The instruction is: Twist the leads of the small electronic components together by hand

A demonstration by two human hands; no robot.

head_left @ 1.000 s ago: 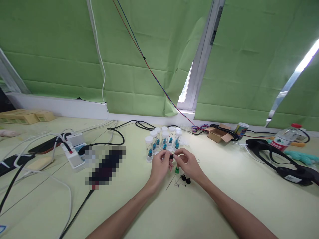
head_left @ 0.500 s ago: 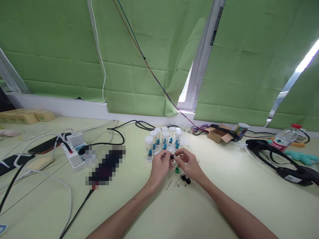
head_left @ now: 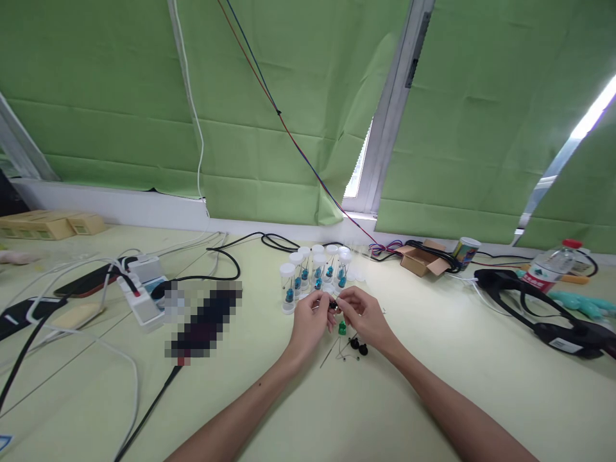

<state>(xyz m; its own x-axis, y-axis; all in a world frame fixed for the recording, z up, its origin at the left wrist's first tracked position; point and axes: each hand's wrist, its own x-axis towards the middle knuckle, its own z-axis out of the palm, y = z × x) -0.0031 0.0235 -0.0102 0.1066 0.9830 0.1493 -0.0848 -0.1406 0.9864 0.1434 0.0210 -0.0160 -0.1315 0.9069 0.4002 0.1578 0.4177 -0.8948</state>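
Observation:
My left hand [head_left: 310, 324] and my right hand [head_left: 363, 314] meet above the pale green table [head_left: 433, 385], fingertips pinched together on a small black component [head_left: 332, 307] with thin wire legs. Just below the hands lie a small green component [head_left: 342, 330], two black ones [head_left: 359, 347] and loose thin wires [head_left: 332, 350]. Right behind the hands stands a cluster of several clear plastic vials [head_left: 315, 273] with white caps, each holding a blue part.
A white power strip [head_left: 139, 295] with plugs and tangled cables lies at the left, next to a blurred dark object [head_left: 205, 321]. A small cardboard box [head_left: 421, 258], a can [head_left: 466, 251], a water bottle [head_left: 553, 264] and black headgear [head_left: 543, 308] sit at the right.
The hands have barely shifted; the fingertips have moved slightly while staying pinched on the small black component.

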